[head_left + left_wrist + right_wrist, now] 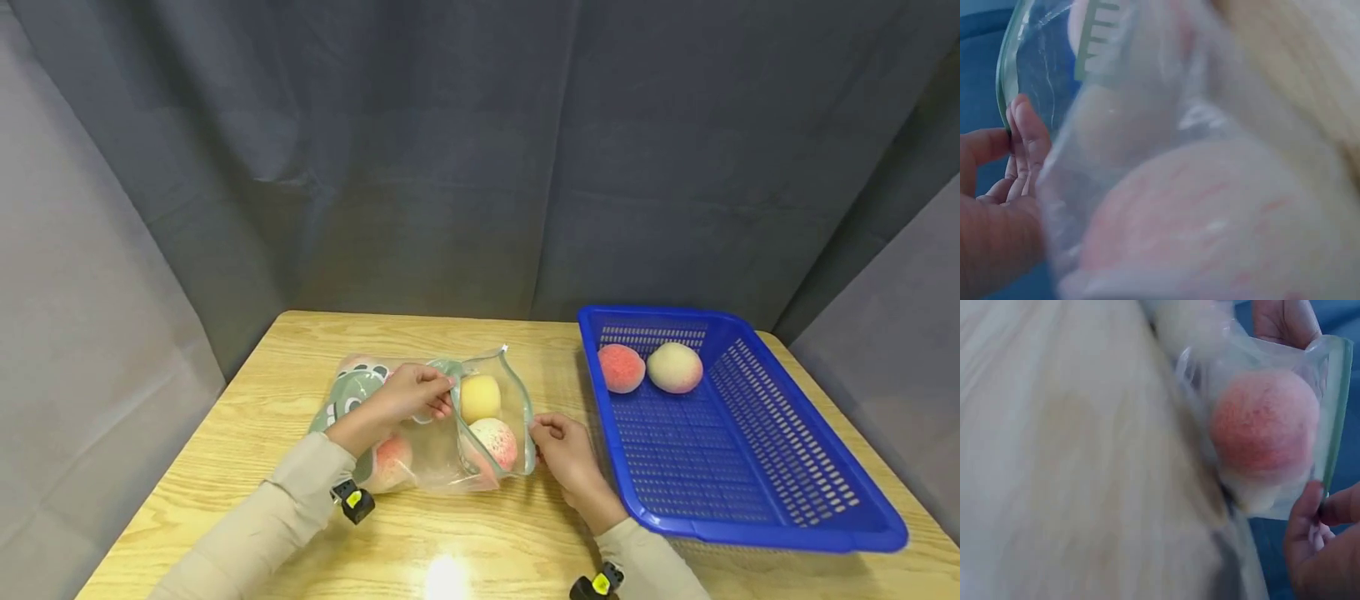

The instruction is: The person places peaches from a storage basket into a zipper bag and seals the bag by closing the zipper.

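A clear zip bag [438,471] with a green cartoon print lies on the table, its mouth spread toward the right. Inside, near the mouth, are a yellow peach [480,398] and a speckled pink-and-white peach [495,442]; another peach [392,460] shows through the plastic farther left. My left hand [408,396] pinches the near-left edge of the mouth between thumb and fingers, also seen in the left wrist view. On the opposite edge, my right hand [566,454] pinches the green rim, which the right wrist view shows beside a reddish peach [1266,425].
A blue plastic basket [750,533] stands on the right of the wooden table [247,433]. In its far left corner sit a red peach [621,368] and a pale peach [675,367]. Dark curtains [420,167] hang behind the table.
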Demonstrator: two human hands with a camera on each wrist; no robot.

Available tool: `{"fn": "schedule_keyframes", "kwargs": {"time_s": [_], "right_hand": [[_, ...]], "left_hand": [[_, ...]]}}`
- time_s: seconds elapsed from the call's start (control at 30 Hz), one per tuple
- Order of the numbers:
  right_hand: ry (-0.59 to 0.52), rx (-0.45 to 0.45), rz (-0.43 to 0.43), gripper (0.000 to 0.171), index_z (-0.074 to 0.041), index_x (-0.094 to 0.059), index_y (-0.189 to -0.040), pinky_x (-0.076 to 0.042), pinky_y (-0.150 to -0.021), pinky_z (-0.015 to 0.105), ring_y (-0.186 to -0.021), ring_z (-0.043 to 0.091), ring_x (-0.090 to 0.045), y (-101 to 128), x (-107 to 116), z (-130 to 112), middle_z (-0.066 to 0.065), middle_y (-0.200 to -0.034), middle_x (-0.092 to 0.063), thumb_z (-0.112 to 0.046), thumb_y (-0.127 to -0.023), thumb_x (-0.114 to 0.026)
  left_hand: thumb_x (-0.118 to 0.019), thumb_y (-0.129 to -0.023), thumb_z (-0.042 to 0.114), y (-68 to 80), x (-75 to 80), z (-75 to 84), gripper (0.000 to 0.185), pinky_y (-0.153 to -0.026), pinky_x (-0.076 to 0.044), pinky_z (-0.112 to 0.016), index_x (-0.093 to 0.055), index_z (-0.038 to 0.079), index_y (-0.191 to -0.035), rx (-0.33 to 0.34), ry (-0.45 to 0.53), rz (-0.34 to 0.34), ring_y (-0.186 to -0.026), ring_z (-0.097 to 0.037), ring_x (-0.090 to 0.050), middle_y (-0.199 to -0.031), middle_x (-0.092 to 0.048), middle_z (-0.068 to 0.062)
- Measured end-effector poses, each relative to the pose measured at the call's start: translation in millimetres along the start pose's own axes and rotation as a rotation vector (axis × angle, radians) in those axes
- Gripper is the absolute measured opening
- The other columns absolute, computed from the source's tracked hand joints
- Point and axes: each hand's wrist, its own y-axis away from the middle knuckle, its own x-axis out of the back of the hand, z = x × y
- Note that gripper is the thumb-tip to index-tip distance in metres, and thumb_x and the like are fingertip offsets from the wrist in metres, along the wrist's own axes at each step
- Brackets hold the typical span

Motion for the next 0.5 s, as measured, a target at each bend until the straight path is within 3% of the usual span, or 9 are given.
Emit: {"fn": "schedule_keyframes", "kwargs": {"time_s": [0.23,0.5], "right_hand": [[-0.204,-0.015,-0.048,0.024,0.008,-0.056,-0.114,-0.049,-0.059,0.022,-0.068,0.011,-0.056,8,-14,-23,0.005,-0.085,-0.063,-0.009,-0.098,-0.054],[-0.405,0.004,-0.118,0.023,0.008,-0.053,-0.117,-0.051,-0.062,0.017,-0.070,0.009,-0.056,22,-24,-48,0.001,-0.084,-0.061,-0.005,-0.098,-0.051]], "left_hand": [[-0.051,-0.100,0.017,21.1,30.0,27.7,0.023,-0.064,-0.055,-0.021,-0.060,0.000,-0.088,-0.103,0.055,0.042,-0.065,-0.009,-0.060,-0.075,-0.060,-0.003],[-0.052,-0.098,0.015,45.2,45.5,62.0,0.018,-0.065,-0.055,-0.021,-0.062,0.006,-0.085,-0.199,0.139,0.098,-0.064,-0.009,-0.059,-0.074,-0.060,0.000]]}}
